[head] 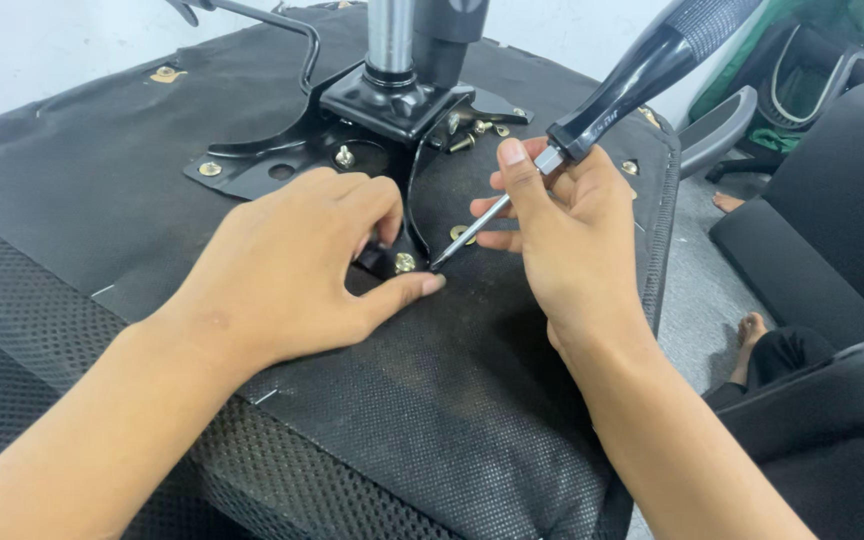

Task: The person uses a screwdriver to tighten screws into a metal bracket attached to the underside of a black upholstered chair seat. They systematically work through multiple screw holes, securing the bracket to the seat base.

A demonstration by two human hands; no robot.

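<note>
You are fastening the black plate (352,150) to the upturned seat (102,200), and the step in hand looks like driving the bolt (405,262) at the plate's near arm, at frame centre. Your left hand (292,265) pinches that arm around the bolt. Your right hand (562,230) grips the screwdriver (642,75), its tip just beside the bolt. Next, seat the tip squarely in the bolt head and keep the shaft upright while turning. Loose bolts (477,128) lie near the column (390,40) at upper centre. The seat's right edge falls away close by; the near fabric at the bottom offers open room.
</note>
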